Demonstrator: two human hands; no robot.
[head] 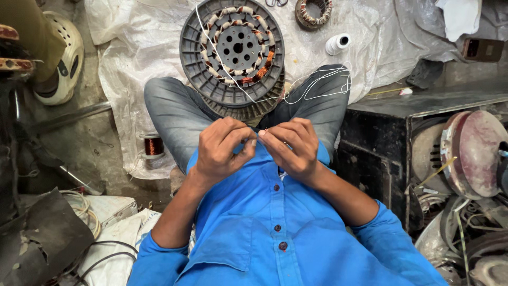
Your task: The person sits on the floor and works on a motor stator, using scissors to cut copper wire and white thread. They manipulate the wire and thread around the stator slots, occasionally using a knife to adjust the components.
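My left hand (pixel 222 148) and my right hand (pixel 290 144) meet close in front of my blue shirt, fingertips pinched together on a thin white thread (pixel 317 87). The thread runs up from my fingers in loops over my right knee and across a round grey fan stator (pixel 232 50) with copper windings. The stator rests between my knees on my grey trousers, stacked on another grey disc. A white thread spool (pixel 337 43) lies on the plastic sheet beyond my right knee.
A white plastic sheet (pixel 132 58) covers the floor ahead. A copper wire spool (pixel 153 145) stands by my left leg. A smaller wound stator (pixel 314 11) lies at the top. A black metal box (pixel 402 132) and fan motor parts (pixel 471 153) crowd the right; scrap and cables lie at left.
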